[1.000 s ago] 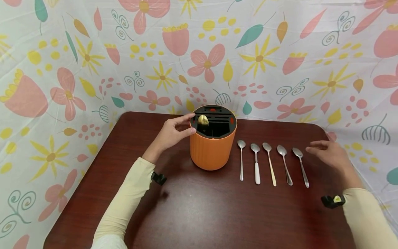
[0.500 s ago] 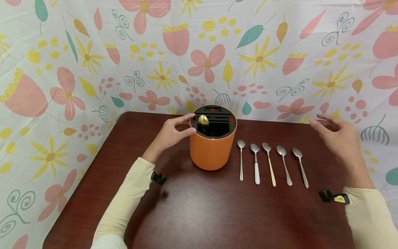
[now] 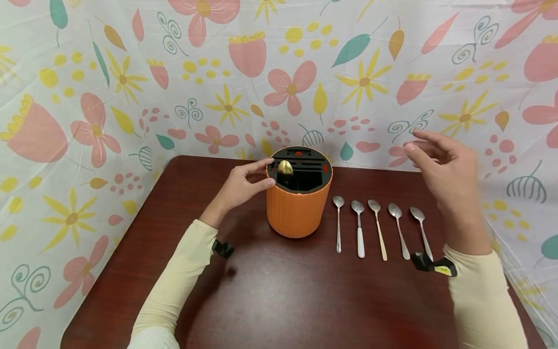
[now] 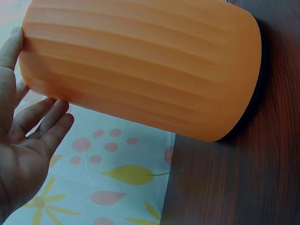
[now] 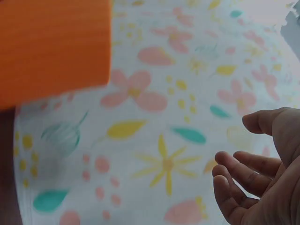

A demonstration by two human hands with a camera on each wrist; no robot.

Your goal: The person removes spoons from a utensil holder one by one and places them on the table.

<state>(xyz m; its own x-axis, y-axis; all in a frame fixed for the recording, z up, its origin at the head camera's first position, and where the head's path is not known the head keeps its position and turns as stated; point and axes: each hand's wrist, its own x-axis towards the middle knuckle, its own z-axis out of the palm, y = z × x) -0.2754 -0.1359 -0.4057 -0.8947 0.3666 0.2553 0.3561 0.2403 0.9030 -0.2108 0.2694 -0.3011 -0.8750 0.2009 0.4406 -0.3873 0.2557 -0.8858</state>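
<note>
An orange, ribbed utensil holder (image 3: pixel 298 213) with a black slotted top stands upright at the back of the table. A gold spoon's bowl (image 3: pixel 285 167) sticks up from its left opening. My left hand (image 3: pixel 240 186) holds the holder's upper left side, thumb at the front of the rim and index finger further back. In the left wrist view, the fingertips (image 4: pixel 60 107) lie along the holder's edge. Raised in the air to the right, my right hand (image 3: pixel 449 169) has loosely bent fingers and nothing in it. Several spoons (image 3: pixel 360 228) lie in a row between that hand and the holder.
The spoons lie side by side with bowls toward the back; one has a white handle, another a cream handle (image 3: pixel 382 240). A floral cloth (image 3: pixel 196 87) hangs behind and beside the dark brown table (image 3: pixel 270 300).
My right hand has risen from beside the rightmost spoon, then swung left, up behind the row. The left hand, holder and spoons keep their places.
</note>
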